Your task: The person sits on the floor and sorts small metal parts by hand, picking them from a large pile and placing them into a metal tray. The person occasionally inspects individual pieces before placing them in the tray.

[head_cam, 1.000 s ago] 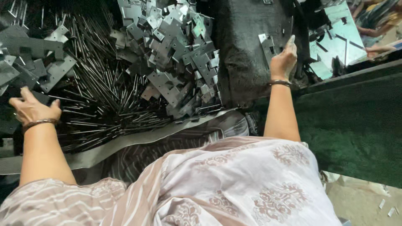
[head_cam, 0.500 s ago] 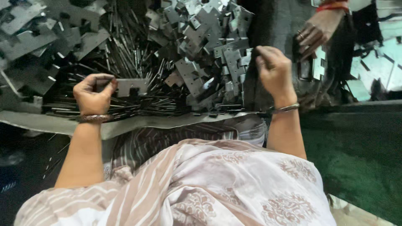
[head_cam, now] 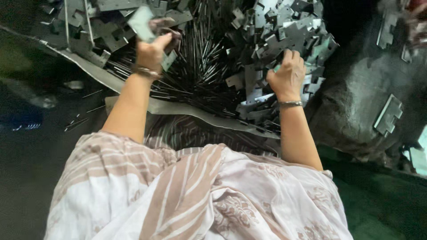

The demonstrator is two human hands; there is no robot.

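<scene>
Plate (head_cam: 141, 22) in left hand (head_cam: 151, 53), raised.

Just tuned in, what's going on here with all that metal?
A person sits over a heap of flat notched metal plates and thin metal rods. Their left hand is raised with a plate pinched in it, blurred. Their right hand rests in the plates on the right side of the heap, fingers curled around some. One loose plate lies apart on the dark cloth to the right.
</scene>
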